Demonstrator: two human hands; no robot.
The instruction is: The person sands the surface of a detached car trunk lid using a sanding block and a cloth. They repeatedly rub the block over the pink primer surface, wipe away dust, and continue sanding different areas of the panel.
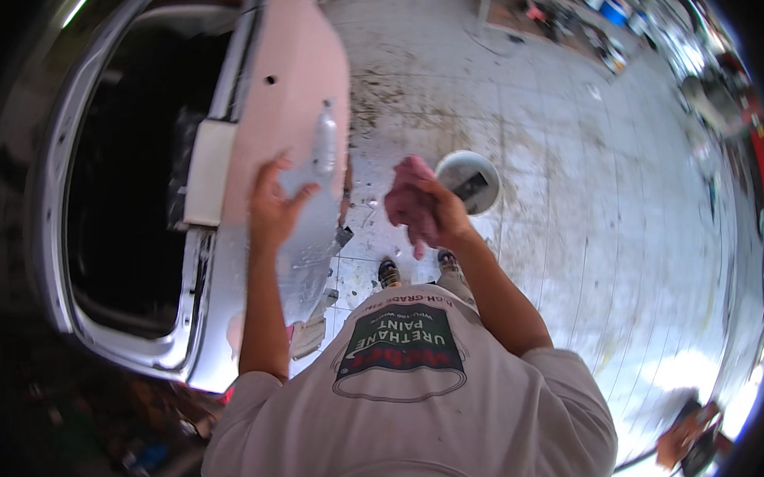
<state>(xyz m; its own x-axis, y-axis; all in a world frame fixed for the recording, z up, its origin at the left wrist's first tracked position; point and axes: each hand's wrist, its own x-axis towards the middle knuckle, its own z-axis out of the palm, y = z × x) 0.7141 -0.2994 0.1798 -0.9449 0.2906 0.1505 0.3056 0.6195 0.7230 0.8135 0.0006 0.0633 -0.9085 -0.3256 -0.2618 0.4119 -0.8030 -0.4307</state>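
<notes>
My left hand (275,205) is open, thumb and fingers apart, over a car body panel (293,44) with a pink-coated upper part and a wet-looking grey lower part. I cannot tell whether it touches the surface. Just beyond its fingers, a clear plastic bottle (325,140) lies on the panel. To the left, a cream rectangular block (210,173) rests at the window opening's edge. My right hand (446,214) is closed around a crumpled dusky-pink rag (412,201), held in the air between the panel and a white bucket (496,170).
A dark flat piece (471,186) shows inside the bucket, which stands on the stained tiled floor (574,205). My shoes (389,272) are just below the rag. A low cluttered table (549,27) stands at the far right. Equipment lines the right side, including something red (762,159).
</notes>
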